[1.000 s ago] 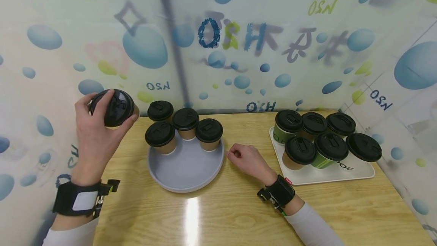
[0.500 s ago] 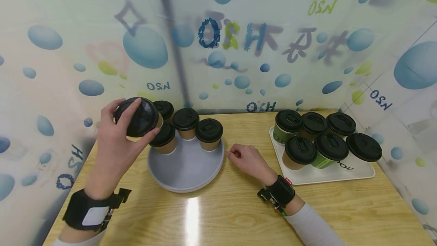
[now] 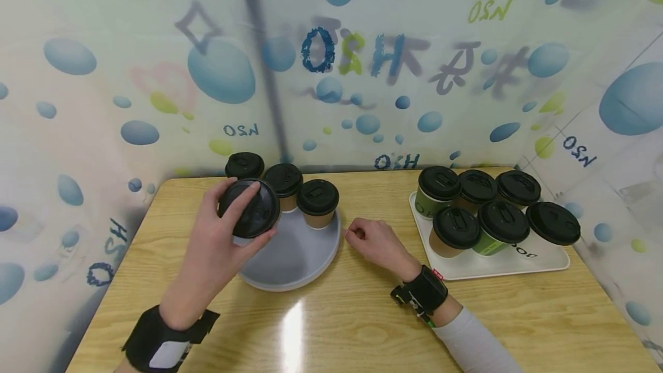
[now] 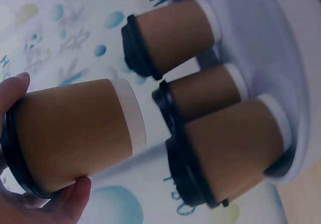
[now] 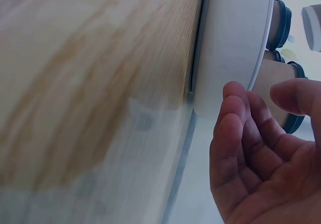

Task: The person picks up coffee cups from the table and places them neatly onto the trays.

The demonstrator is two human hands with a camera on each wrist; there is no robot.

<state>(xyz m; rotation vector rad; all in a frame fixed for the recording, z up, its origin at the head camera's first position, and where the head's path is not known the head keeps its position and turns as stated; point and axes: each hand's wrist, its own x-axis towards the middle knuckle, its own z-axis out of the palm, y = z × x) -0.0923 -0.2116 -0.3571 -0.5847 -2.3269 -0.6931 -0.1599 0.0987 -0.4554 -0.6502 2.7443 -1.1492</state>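
Note:
My left hand point(image 3: 214, 246) grips a brown paper coffee cup point(image 4: 75, 133) by its black lid, fingers and thumb spread around the rim. In the left wrist view the cup's white-banded base hangs apart from the cups on the plate. In the head view it overlaps the left part of the round grey plate point(image 3: 290, 269), where several lidded cups point(image 3: 317, 203) stand; it hides the front-left one. Just right of the plate, my right hand point(image 3: 380, 246) rests near the table with loosely curled fingers point(image 5: 230, 138) and holds nothing.
A white rectangular tray point(image 3: 466, 272) at the right bears several black-lidded cups, some with green sleeves point(image 3: 489, 243) and some brown. One cup point(image 3: 553, 223) there leans rightward. A printed curtain point(image 3: 352, 102) stands behind the wooden table point(image 3: 352, 327).
My left hand has carried the coffee cup rightward and nearer me, from left of the plate to over its left part. The right hand has stayed put.

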